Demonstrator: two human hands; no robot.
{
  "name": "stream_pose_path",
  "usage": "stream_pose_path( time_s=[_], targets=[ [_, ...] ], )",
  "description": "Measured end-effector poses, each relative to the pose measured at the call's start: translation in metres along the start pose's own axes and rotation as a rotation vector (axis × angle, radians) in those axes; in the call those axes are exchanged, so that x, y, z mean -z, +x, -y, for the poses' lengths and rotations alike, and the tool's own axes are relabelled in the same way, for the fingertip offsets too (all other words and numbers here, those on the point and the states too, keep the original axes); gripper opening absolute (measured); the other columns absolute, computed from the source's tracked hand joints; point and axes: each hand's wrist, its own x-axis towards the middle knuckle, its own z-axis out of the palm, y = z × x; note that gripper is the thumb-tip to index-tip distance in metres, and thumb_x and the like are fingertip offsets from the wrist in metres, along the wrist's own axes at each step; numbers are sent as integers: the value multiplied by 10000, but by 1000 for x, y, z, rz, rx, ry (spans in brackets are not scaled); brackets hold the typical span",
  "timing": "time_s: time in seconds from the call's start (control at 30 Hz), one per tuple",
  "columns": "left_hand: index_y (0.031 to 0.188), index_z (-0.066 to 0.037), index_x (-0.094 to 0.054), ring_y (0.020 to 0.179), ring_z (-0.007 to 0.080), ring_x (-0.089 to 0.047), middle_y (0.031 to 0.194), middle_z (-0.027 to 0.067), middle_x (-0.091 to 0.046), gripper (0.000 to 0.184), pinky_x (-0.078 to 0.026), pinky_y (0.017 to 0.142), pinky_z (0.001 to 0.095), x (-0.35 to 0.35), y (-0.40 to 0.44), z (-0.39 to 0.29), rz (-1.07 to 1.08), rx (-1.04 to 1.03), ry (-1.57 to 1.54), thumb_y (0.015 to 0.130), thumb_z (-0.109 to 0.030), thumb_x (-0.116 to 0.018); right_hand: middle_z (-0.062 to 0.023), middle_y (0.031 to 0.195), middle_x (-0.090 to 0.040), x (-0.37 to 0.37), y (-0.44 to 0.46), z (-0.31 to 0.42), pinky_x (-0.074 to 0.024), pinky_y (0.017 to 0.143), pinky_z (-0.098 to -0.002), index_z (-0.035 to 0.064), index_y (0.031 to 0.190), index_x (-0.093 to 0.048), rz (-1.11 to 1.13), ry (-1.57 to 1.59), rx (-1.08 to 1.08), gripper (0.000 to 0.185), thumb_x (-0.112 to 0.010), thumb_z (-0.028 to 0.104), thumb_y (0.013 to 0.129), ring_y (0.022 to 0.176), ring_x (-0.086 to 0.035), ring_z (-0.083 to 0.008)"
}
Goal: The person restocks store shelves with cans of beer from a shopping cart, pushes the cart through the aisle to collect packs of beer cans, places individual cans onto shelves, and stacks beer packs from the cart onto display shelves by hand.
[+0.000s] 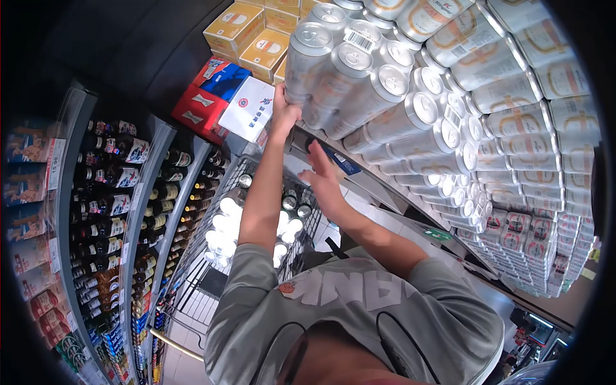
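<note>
Shrink-wrapped packs of silver cans are stacked at the upper right. At the near corner of the stack, my left hand [284,114] is against the side of a wrapped can pack [340,64], its fingers partly hidden behind the pack. My right hand [324,176] hangs in front of the shelf edge below the stack, fingers apart, holding nothing. Under my forearms stands a wire cart [240,168] with cans [290,203] in it, some washed out by glare.
Yellow boxes [263,52] and a red, blue and white group of cartons [204,108] stand beyond my left hand. Shelves of bottles [106,192] line the left side. Wrapped packs [520,234] continue down the right.
</note>
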Motion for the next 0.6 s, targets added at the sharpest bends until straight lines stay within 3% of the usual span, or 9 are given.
stream_pose_path(
  time_s=[0.13,0.17,0.23,0.33,0.37,0.43,0.6],
  targets=[
    [1207,-7,-473,760,185,-574,934,96,-594,714,-429,495,282,0,7,-1,11,38,-7,507,131,-455,-69,1562,-252,25,-48,11,-307,1104,-372,66,1490,-280,279,-252,33,721,-543,-71,833,1443,-219,-225],
    [1217,-10,-474,757,184,-573,932,92,-596,726,-425,493,281,1,12,0,15,43,6,506,134,-450,-69,1508,-354,39,-56,8,-349,1072,-357,49,1431,-382,250,-300,58,625,-539,-71,838,1393,-322,-209],
    [1241,-10,-470,750,174,-568,932,84,-598,741,-411,481,275,9,22,5,75,45,14,516,138,-438,-91,1420,-455,89,-67,-12,-374,1049,-363,60,1365,-474,147,-234,4,548,-597,8,834,1311,-425,-204],
    [1288,-10,-458,707,143,-540,942,71,-599,767,-366,446,254,9,26,8,97,67,13,539,148,-405,-75,1193,-606,158,-90,-3,-438,959,-300,14,1199,-575,-290,-184,108,389,-508,-77,827,1137,-555,-176],
    [1290,-9,-458,693,139,-533,948,70,-600,764,-358,440,250,6,20,6,68,60,20,545,149,-397,-73,1150,-622,184,-95,2,-442,952,-306,14,1131,-590,-388,-183,210,333,-485,-82,831,1135,-558,-172],
    [1284,-11,-463,662,132,-516,971,70,-599,751,-349,431,238,3,10,3,6,64,26,556,153,-379,-98,1174,-606,218,-97,21,-463,920,-315,30,1185,-544,-557,-156,353,327,-445,-41,882,1116,-577,-193],
    [1294,-10,-466,723,129,-549,1129,83,-599,760,-387,468,220,7,-1,14,-5,40,-105,559,156,-365,-56,1030,-600,229,-93,37,-489,760,-261,21,1291,-461,-600,-184,270,417,-487,-26,878,876,-604,-138]
  ],
)
